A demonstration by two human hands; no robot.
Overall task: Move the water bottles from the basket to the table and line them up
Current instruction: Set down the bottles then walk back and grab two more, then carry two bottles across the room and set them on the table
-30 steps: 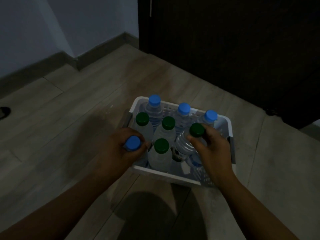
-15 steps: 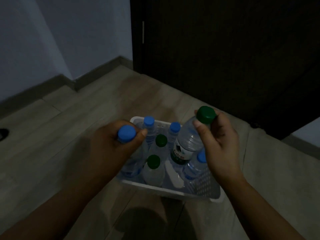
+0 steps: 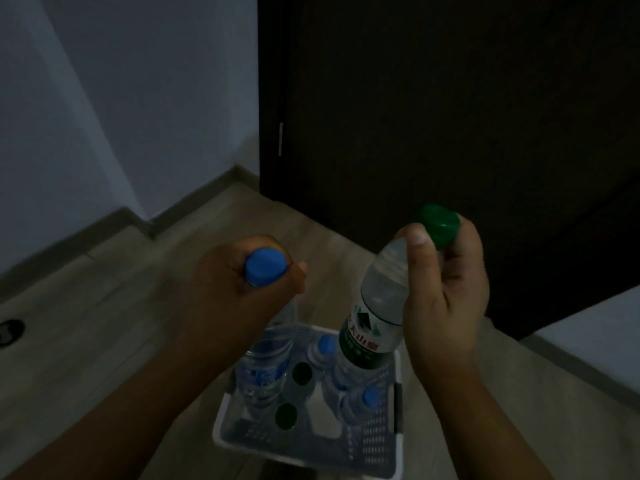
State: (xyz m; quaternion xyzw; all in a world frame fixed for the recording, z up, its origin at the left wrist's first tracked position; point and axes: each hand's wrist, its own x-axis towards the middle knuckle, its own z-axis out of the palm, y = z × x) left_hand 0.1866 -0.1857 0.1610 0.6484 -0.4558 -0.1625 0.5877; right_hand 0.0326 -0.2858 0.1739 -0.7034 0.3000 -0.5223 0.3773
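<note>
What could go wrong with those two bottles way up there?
Each hangs only by its neck: the right hand pinches the green-capped bottle near its cap, so it might slip and fall onto the bottles in the white basket. The blue-capped bottle in the left hand could too.

Gap at basket (image 3: 379,441) front; bottles (image 3: 372,398) crowd rest.

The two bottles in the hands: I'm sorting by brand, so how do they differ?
The blue-capped bottle has a blue label; the green-capped bottle a green-and-white one. The blue-capped bottle hangs nearly upright from the left hand; the green-capped bottle tilts, cap rightward, in the right hand. Both are clear, capped, gripped near the cap and held over the basket.
</note>
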